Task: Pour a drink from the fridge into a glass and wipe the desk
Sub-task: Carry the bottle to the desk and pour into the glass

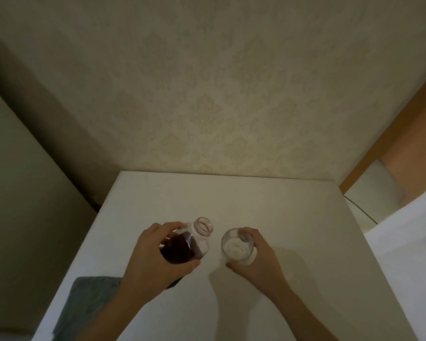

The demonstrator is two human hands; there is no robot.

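A: Head view. Where is the bottle [186, 244]?
B: Uncapped, dark-filled, gripped by the left hand [155, 262], just left of the glass [236, 246].
A: And the glass?
B: Clasped by the right hand [258, 259] on the desk [268, 205]; cloth [84, 306] lies left of the glass, nearer the viewer.

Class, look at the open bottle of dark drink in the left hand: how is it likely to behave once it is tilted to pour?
The bottle looks about half full, so it probably feels fairly heavy and the liquid will shift as it tilts. With no cap on, it could spill if tipped quickly. Its clear smooth wall may be slippery, though the left hand wraps it well.
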